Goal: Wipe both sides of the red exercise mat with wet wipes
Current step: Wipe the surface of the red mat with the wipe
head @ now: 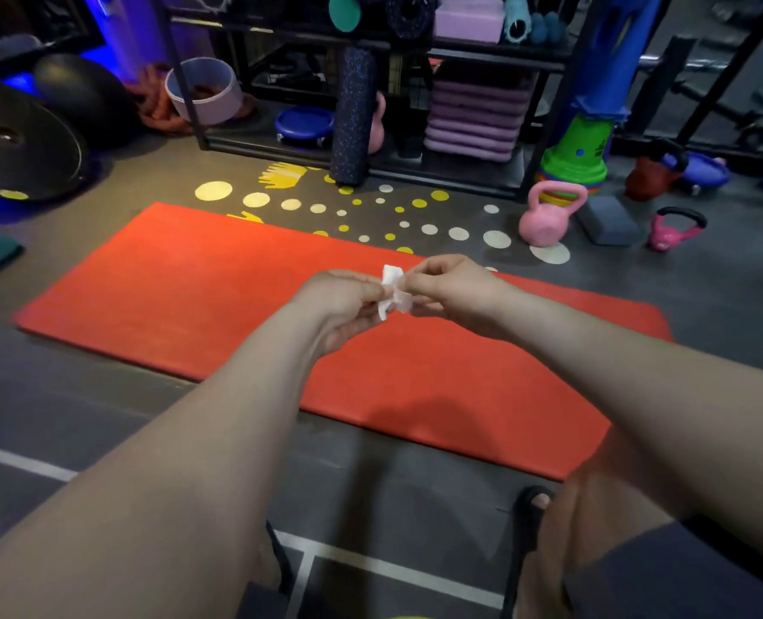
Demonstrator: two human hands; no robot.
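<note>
The red mat (219, 297) lay flat on the dark floor (80, 408). Above its middle, the left hand (341, 306) and right hand (453, 290) both pinched a crumpled white wipe (392, 293). Beyond the mat stood a pink kettlebell (547, 216), a smaller kettlebell (674, 234) and a black rack (371, 82).

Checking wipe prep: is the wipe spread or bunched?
Bunched: the wipe is a small crumpled wad pinched between left hand and right hand, over the mat.
</note>
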